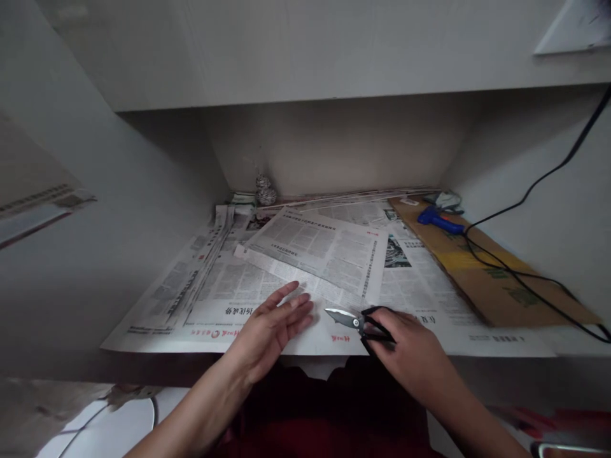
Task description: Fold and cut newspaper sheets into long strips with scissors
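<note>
Over spread newspaper [415,280], right hand [405,343] grips scissors [351,320] by black handles [382,334], safest hold, likely light, stiff; left hand [274,324] loosely spread, empty, near loose sheet [319,248], probably flimsy, best taken edgewise.

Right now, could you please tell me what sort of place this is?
It looks like a desk nook used for crafts: newspaper is spread across it, a blue corded tool lies on cardboard, and the right hand holds scissors.

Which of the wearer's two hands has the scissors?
The right hand, which grips the black-handled scissors. The left hand differs: it holds nothing visible, its fingers loosely open above the newspaper.
</note>
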A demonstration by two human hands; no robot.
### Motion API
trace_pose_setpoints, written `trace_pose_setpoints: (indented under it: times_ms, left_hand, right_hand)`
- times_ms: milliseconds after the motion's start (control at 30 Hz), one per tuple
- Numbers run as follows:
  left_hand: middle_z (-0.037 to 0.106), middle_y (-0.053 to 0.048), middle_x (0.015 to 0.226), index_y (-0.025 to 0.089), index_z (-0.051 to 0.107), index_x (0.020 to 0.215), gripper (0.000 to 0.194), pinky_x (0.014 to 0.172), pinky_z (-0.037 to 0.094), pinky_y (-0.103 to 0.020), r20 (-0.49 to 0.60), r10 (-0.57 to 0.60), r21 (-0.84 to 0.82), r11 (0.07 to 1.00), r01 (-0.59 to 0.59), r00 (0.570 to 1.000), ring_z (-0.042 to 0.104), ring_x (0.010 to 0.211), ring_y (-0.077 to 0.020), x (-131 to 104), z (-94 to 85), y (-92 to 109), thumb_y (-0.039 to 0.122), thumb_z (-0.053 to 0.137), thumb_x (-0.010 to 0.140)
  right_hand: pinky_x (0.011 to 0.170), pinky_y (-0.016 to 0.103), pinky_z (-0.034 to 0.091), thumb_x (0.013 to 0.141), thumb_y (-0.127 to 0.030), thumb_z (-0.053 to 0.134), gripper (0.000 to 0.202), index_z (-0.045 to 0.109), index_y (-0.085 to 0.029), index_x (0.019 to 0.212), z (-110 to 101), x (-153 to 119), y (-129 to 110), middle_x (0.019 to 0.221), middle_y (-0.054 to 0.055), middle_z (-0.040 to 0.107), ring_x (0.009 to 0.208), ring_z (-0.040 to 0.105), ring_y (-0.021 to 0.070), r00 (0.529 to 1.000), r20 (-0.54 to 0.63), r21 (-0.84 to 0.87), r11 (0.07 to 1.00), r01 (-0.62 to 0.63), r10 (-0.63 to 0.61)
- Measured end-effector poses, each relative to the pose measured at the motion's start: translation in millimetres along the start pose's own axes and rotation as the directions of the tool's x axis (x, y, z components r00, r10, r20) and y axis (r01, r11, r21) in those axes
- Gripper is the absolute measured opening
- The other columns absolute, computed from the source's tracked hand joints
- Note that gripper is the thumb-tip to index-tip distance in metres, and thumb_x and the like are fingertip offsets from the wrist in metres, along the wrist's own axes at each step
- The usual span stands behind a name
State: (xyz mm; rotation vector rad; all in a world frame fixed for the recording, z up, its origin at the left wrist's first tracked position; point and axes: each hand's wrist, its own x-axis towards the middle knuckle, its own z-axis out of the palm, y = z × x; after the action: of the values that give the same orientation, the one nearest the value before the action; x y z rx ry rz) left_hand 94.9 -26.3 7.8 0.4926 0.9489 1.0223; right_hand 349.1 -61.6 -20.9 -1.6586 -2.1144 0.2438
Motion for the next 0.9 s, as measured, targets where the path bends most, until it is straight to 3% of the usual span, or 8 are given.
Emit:
trace_pose_setpoints:
  times_ms: [233, 367, 600, 733, 833, 900]
  left_hand:
    - [0.065, -0.02, 0.136, 0.014, 0.056, 0.138, 0.055, 0.106, 0.055, -0.043, 0.052, -0.067, -0.03, 0.997, 0.068, 0.996, 0.066, 0.121, -0.032, 0.9, 5.3, -7.1, 0.015, 0.075, 0.086]
    - [0.068, -0.015, 0.131, 0.019, 0.057, 0.139, 0.057, 0.101, 0.057, -0.038, 0.093, -0.088, -0.066, 0.993, 0.094, 0.992, 0.068, 0.118, -0.0275, 2.8, 12.7, -12.4, 0.011, 0.075, 0.085]
    - [0.071, -0.004, 0.087, 0.021, 0.065, 0.133, 0.053, 0.099, 0.055, -0.037, 0.128, -0.039, -0.065, 0.997, 0.048, 0.991, 0.071, 0.098, -0.0191, 27.2, 32.7, -18.7, 0.006, 0.073, 0.083]
    - [0.073, -0.008, 0.082, 0.008, 0.07, 0.123, 0.042, 0.091, 0.056, -0.034, 0.05, 0.074, 0.081, 0.994, -0.078, 0.996, 0.069, 0.078, -0.015, 56.8, 46.3, -26.4, 0.006, 0.071, 0.081]
    - [0.076, -0.009, 0.087, 0.011, 0.07, 0.125, 0.048, 0.082, 0.056, -0.033, 0.031, 0.204, 0.186, 0.961, -0.206, 0.979, 0.069, 0.074, -0.0158, 72.4, 46.6, -28.6, 0.012, 0.077, 0.078]
    - [0.077, -0.008, 0.091, 0.015, 0.071, 0.124, 0.049, 0.081, 0.056, -0.034, 0.08, 0.342, 0.317, 0.882, -0.35, 0.936, 0.069, 0.077, -0.0175, 77.9, 41.4, -24.2, 0.019, 0.079, 0.076]
  right_hand:
    - [0.066, 0.038, 0.047, 0.086, -0.017, 0.056, 0.013, 0.067, -0.022, 0.09, 1.5, 14.4, 15.3, 0.073, 0.007, 0.071, 0.075, 0.067, 0.0301, 0.992, -0.028, -0.234, 0.965, 0.116, -0.126]
    - [0.064, 0.037, 0.045, 0.088, -0.022, 0.055, 0.012, 0.067, -0.022, 0.085, 5.8, 17.1, 18.2, 0.069, 0.007, 0.07, 0.068, 0.066, 0.0288, 0.982, -0.088, -0.262, 0.955, 0.139, -0.167]
    - [0.063, 0.035, 0.046, 0.09, -0.03, 0.054, 0.019, 0.071, -0.022, 0.091, 8.5, 19.3, 25.8, 0.074, 0.007, 0.075, 0.07, 0.071, 0.0285, 0.971, -0.221, -0.159, 0.986, 0.055, -0.09]
    - [0.064, 0.033, 0.047, 0.089, -0.033, 0.055, 0.018, 0.07, -0.024, 0.091, 7.4, 14.7, 22.0, 0.077, 0.004, 0.076, 0.07, 0.071, 0.0253, 0.977, -0.211, -0.012, 1.0, 0.003, -0.006]
    - [0.064, 0.032, 0.049, 0.089, -0.038, 0.062, 0.015, 0.067, -0.025, 0.091, 4.5, 5.6, 18.2, 0.079, 0.003, 0.076, 0.069, 0.071, 0.0219, 0.978, -0.163, 0.243, 0.966, -0.085, 0.127]
    - [0.068, 0.031, 0.051, 0.088, -0.043, 0.067, 0.018, 0.064, -0.025, 0.09, 0.7, 0.3, 16.7, 0.085, 0.003, 0.077, 0.075, 0.072, 0.0215, 0.973, -0.084, 0.451, 0.879, -0.153, 0.213]
